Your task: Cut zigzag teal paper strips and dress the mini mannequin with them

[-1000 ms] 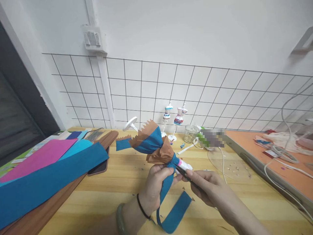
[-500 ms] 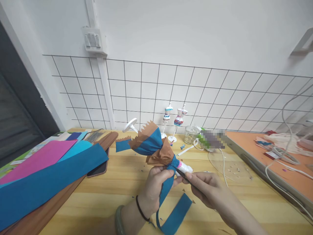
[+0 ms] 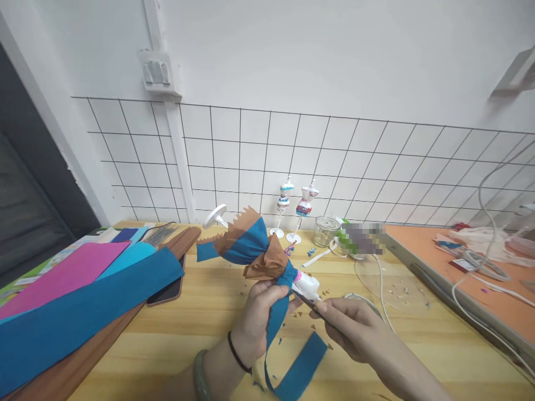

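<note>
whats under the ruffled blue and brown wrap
A white rounded form sticks out at the near end, and a round white base shows past the far end; the wrap hides whatever lies between.

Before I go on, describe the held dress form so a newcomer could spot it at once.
Above the wooden table, find the left hand at centre. It holds the dress form tilted, white base to the left. Unlike the two upright forms behind, this one wears a flared blue-brown skirt.
</note>
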A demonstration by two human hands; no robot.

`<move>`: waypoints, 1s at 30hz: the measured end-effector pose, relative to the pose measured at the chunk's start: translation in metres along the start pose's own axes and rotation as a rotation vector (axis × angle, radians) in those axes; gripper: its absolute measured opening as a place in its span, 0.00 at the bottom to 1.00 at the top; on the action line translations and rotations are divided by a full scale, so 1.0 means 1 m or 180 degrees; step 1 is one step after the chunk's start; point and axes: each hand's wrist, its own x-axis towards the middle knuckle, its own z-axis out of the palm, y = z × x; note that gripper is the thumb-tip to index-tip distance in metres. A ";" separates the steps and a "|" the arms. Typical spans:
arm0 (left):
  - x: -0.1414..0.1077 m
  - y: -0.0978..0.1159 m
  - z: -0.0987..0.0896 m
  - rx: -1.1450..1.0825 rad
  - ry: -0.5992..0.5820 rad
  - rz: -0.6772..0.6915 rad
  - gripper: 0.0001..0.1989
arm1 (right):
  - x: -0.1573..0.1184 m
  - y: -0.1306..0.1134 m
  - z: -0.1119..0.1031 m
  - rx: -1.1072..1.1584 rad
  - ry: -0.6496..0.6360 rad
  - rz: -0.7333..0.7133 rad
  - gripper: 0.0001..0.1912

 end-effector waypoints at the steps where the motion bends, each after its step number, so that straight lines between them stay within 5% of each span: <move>1: 0.001 0.000 -0.001 -0.0040 0.0092 0.0005 0.09 | -0.001 0.002 0.000 0.0045 0.0046 0.0011 0.25; 9: -0.002 0.000 0.001 -0.0394 0.0338 -0.0227 0.08 | 0.012 0.020 -0.003 0.0266 0.1793 -0.0718 0.25; 14: -0.002 0.000 0.004 -0.0506 0.0474 -0.0307 0.08 | 0.022 0.023 0.000 0.0057 0.1849 -0.1080 0.24; 20: -0.003 0.000 0.005 -0.0565 0.0296 -0.0242 0.07 | 0.019 0.019 0.004 0.0500 0.1314 -0.0573 0.20; 30: -0.003 0.006 0.007 0.0355 0.0014 -0.0458 0.09 | 0.017 -0.019 -0.014 0.0503 0.1641 -0.0938 0.19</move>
